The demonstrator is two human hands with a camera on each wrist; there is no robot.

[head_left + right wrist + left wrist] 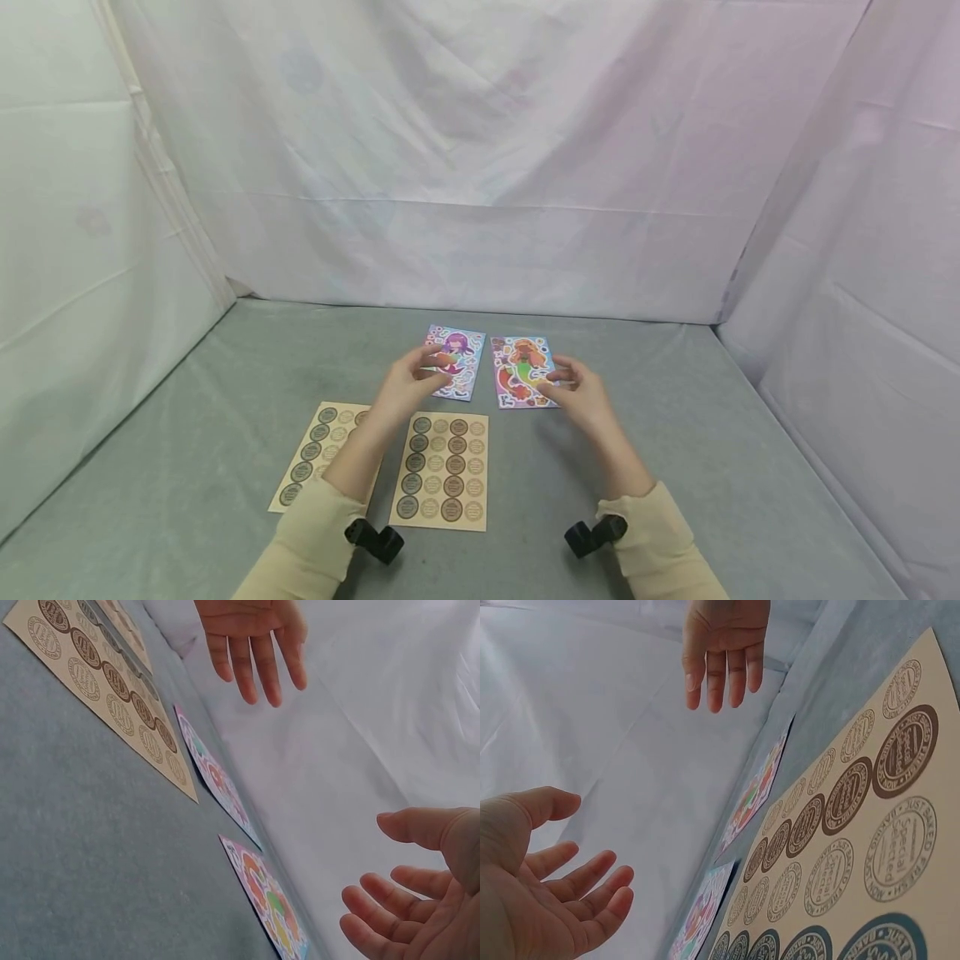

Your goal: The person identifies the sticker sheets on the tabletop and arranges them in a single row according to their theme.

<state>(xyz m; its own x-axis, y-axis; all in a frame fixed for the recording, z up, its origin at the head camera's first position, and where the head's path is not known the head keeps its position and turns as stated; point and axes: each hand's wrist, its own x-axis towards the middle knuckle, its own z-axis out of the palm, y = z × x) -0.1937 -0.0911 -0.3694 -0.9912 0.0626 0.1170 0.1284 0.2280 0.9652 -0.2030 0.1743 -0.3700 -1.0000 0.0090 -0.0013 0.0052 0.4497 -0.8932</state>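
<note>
My feed, near first: tan rectangular paper sheet of round stickers wristward of the left hand, partly hidden by its forearm; second tan sheet just right of that. Left hand and right hand hover, fingers loosely bent, thumbs apart, gripping nothing. Thin rectangular card with purple-haired figure just beyond the left fingertips; thin rectangular card with orange-haired figure just left of the right hand. I'd guess step: positioning cards; lifting one would call for an edge pinch. No containers visible. White cloth hangs beyond.
</note>
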